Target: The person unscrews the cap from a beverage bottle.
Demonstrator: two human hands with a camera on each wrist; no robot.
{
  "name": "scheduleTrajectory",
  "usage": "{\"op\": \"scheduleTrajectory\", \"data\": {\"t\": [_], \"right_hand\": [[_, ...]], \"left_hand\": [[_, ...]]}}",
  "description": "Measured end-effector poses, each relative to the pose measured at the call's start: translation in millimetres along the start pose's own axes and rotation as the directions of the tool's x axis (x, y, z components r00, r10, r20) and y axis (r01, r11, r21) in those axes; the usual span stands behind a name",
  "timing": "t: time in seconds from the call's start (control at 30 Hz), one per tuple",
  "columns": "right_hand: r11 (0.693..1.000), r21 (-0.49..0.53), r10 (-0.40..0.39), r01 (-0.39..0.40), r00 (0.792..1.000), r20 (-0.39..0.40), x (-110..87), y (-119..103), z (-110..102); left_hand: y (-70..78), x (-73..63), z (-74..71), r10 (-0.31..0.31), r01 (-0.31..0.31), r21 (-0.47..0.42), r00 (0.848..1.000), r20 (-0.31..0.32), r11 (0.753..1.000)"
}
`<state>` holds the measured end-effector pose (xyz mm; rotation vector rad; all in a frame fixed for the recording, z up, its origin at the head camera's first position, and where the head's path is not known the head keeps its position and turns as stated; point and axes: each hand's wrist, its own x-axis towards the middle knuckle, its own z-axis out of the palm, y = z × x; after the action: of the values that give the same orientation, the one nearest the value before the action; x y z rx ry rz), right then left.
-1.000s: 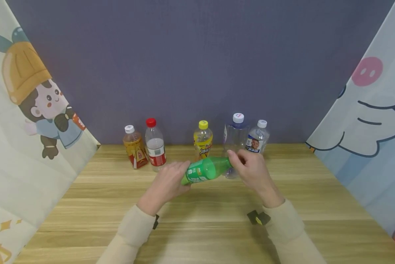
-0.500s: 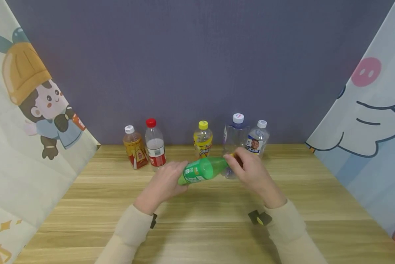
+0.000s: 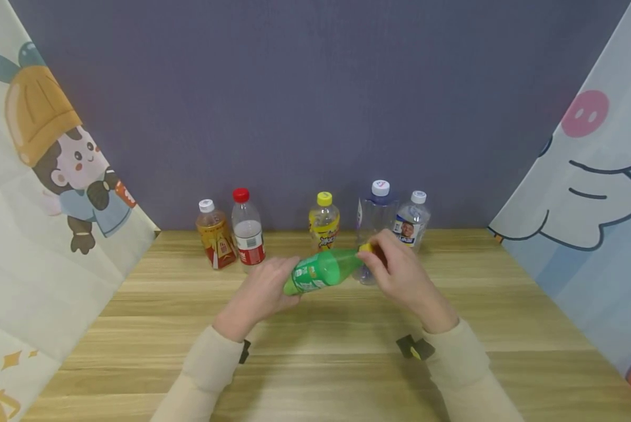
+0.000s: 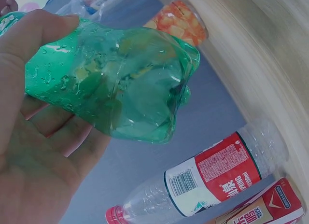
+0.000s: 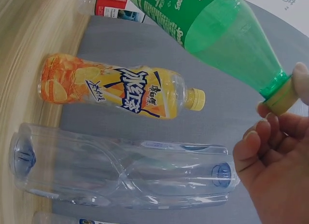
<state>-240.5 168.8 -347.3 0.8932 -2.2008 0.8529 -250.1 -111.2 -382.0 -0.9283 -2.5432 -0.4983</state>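
Note:
A green plastic bottle [image 3: 321,271] lies nearly level above the wooden table, its capped end to the right. My left hand [image 3: 263,290] grips it round the base half; in the left wrist view the thumb crosses its wet green side and its bottom end sticks out past the fingers. At the other end my right hand [image 3: 400,275] pinches the yellow cap [image 5: 282,97] between thumb and fingertips, and the cap sits on the bottle's neck. The yellow-labelled drink bottle [image 5: 116,86] and a large clear bottle [image 5: 120,168] stand just behind the hands.
Along the back of the table [image 3: 315,363] stand a brown-orange drink bottle [image 3: 216,240], a red-capped bottle [image 3: 248,234] and a white-capped bottle [image 3: 411,221]. A dark panel [image 3: 315,105] rises behind them, with printed curtains on both sides.
The green bottle and left hand have shifted slightly left. My right hand's fingers have turned about the neck, and the yellow cap, hidden a second ago, now shows.

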Motion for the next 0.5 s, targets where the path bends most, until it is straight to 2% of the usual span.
{"op": "scheduleTrajectory", "data": {"t": [0.17, 0.23, 0.3, 0.33, 0.4, 0.43, 0.5], "right_hand": [[0.997, 0.025, -0.068, 0.070, 0.996, -0.059, 0.7, 2, 3], [0.995, 0.079, -0.045, 0.052, 0.996, -0.081, 1.4, 1, 5], [0.983, 0.183, 0.025, -0.007, 0.995, -0.094, 2.0, -1, 5], [0.966, 0.254, 0.079, -0.052, 0.992, -0.094, 2.5, -3, 4], [0.903, 0.393, 0.218, -0.170, 0.973, -0.079, 3.6, -7, 0], [0.862, 0.450, 0.290, -0.234, 0.955, -0.060, 4.3, -8, -2], [0.759, 0.541, 0.424, -0.362, 0.905, 0.010, 5.6, -10, -8]], "left_hand": [[-0.4, 0.9, -0.6, -0.020, 0.020, -0.015, 1.000, 0.010, 1.000], [-1.2, 1.3, -1.3, -0.039, 0.039, -0.011, 0.999, 0.016, 0.999], [-2.3, 1.5, -2.1, -0.057, 0.057, -0.002, 0.998, 0.020, 0.998], [-2.8, 1.7, -2.4, -0.063, 0.063, 0.001, 0.998, 0.020, 0.998], [-3.7, 2.1, -3.0, -0.067, 0.067, 0.010, 0.998, 0.010, 0.998], [-4.1, 2.3, -3.3, -0.066, 0.066, 0.013, 0.998, 0.001, 0.998], [-4.9, 2.8, -3.6, -0.062, 0.063, 0.015, 0.998, -0.016, 0.998]]}}
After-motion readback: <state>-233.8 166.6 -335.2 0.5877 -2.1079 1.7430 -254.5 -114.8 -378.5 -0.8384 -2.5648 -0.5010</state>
